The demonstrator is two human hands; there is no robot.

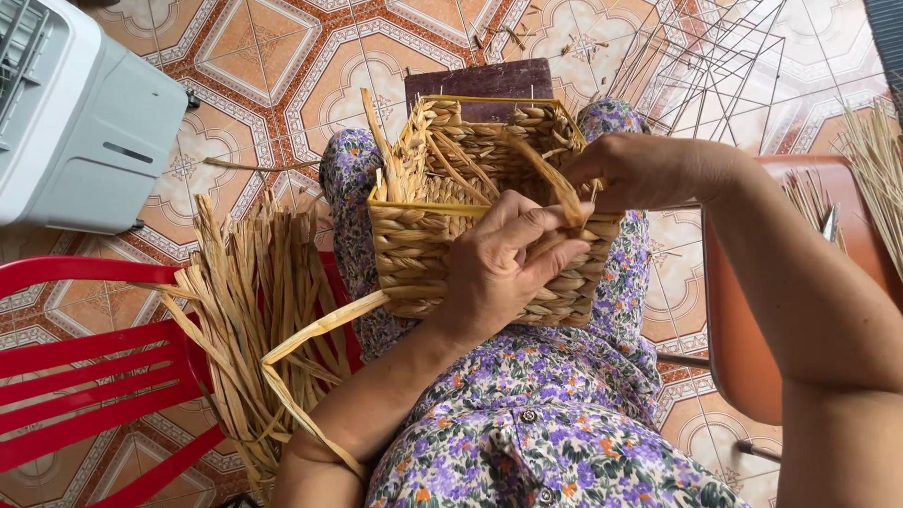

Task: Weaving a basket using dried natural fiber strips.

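1. A woven basket point(470, 235), square with a yellow frame along its rim, rests on the person's lap, on a floral dress point(546, 414).
2. The left hand point(503, 263) lies against the basket's near wall, fingers curled and pinched on a flat straw strand point(550, 183) at the rim's near right corner.
3. The right hand point(640, 169) sits at the basket's right rim, fingers closed on the same strand just beside the left hand's fingertips.
4. The strand arcs up from inside the basket and comes down between the two hands.
5. A long loose strand point(310, 348) loops from the basket's lower left, under the left forearm.
6. A bundle of straw point(254, 301) lies left of the basket, spread over a red chair point(85, 376).
7. A grey and white appliance point(85, 122) stands on the tiled floor point(282, 56), far left of the basket.
8. A dark brown board point(480, 80) shows just beyond the basket's far rim.
9. Thin wire frames point(715, 66) lie on the floor, beyond the basket to its right.
10. An orange seat point(743, 329) is right of the basket, with more straw point(879, 169) past it.
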